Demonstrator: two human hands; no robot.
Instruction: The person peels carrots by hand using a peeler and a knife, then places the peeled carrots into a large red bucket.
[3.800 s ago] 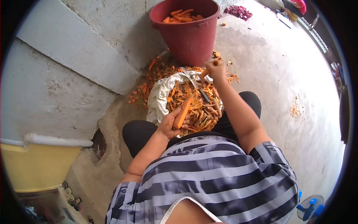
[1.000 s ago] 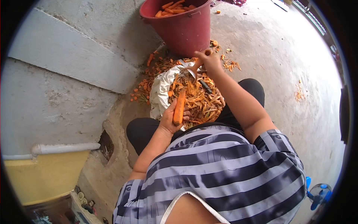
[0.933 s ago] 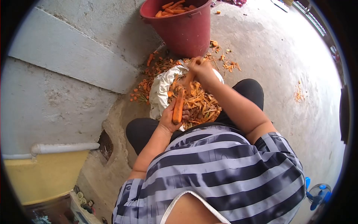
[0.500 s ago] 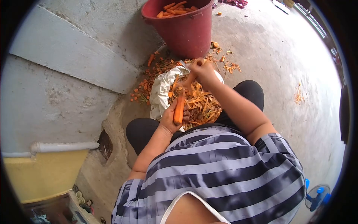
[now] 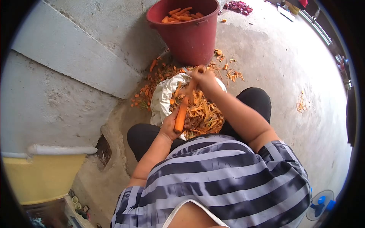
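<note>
My left hand [image 5: 170, 125] is closed around an orange carrot [image 5: 181, 118], which points away from me over a white sack [image 5: 161, 99]. Beyond the carrot's far end, my right hand [image 5: 203, 78] is closed, its fingers curled together. A blurred brownish-orange shape runs between that hand and the carrot; I cannot make out what the fingers grip. Ribbons of carrot peel [image 5: 207, 114] fill the open sack between my knees.
A red bucket [image 5: 186, 43] with several carrots [image 5: 180, 14] stands just beyond the sack. Carrot slices and scraps [image 5: 144, 91] litter the floor to the left. Dark red scraps [image 5: 238, 7] lie farther off. A blue fan [image 5: 320, 205] is at lower right.
The view has tilted slightly, so the bucket and sack sit lower. Both hands keep their closed grips, and the carrot stays in my left hand. My right hand remains past its far end.
</note>
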